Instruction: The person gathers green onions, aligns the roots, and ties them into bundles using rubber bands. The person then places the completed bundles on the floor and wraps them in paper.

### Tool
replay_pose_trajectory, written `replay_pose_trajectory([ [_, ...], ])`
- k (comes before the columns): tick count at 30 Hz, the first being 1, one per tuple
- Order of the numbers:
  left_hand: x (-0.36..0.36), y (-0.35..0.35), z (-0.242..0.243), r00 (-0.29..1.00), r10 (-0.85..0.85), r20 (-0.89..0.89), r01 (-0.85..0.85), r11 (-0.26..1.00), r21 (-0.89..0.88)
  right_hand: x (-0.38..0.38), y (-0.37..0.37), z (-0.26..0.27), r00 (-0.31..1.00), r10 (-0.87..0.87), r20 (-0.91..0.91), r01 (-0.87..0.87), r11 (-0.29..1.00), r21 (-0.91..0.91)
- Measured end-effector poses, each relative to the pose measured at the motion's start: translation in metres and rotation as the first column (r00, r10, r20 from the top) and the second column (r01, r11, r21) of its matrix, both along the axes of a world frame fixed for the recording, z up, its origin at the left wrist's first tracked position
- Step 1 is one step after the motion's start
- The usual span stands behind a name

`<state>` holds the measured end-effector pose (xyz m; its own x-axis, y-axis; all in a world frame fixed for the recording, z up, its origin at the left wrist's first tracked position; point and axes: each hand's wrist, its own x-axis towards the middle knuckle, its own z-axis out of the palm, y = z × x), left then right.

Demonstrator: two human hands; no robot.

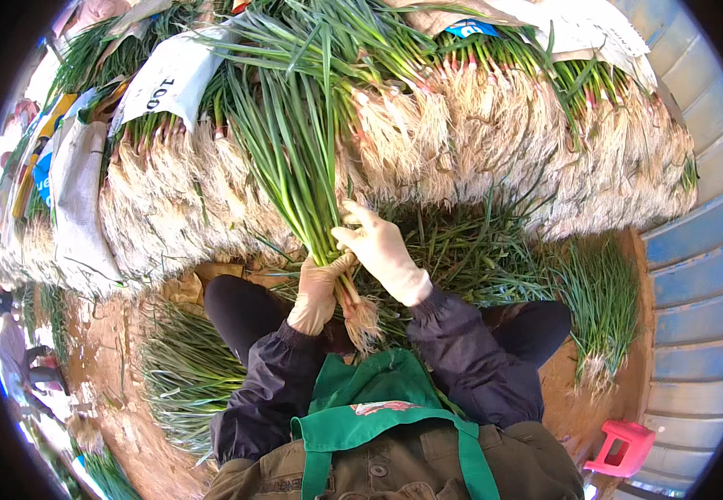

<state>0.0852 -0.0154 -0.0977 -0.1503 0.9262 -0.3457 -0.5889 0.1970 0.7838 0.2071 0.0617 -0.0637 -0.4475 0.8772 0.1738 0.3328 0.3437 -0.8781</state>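
Observation:
Gripped low on its stems, a bunch of green onions rises from my gloved left hand. Its long leaves point away from me toward the pile, and its pale roots hang toward my apron. My right hand, also gloved, is beside the stems with the fingers spread and the thumb near the bunch. Whether the right fingertips touch the stems I cannot tell. Just beyond my hands stands a large stack of green onions, roots facing me.
White woven sacks partly cover the stack. Cut leaves litter the ground between my knees. Loose green onions lie at my left and right. A pink plastic stool sits by the blue-grey metal wall.

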Motion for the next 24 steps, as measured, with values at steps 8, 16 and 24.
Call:
replay_pose_trajectory([
  [8, -0.013, -0.012, 0.007, 0.981, -0.071, 0.179, 0.092, 0.989, -0.114, 0.013, -0.029, -0.042, 0.826, -0.020, -0.564, -0.494, 0.458, -0.739],
  [16, -0.024, -0.018, 0.008, 0.998, -0.061, 0.022, 0.065, 0.973, -0.224, -0.059, -0.014, -0.034, 0.424, -0.616, -0.664, -0.394, 0.535, -0.748],
  [24, -0.066, -0.072, 0.092, 0.962, -0.114, 0.248, 0.057, 0.972, 0.226, 0.000, 0.050, -0.010, 0.782, 0.394, 0.482, -0.335, 0.919, -0.208],
])
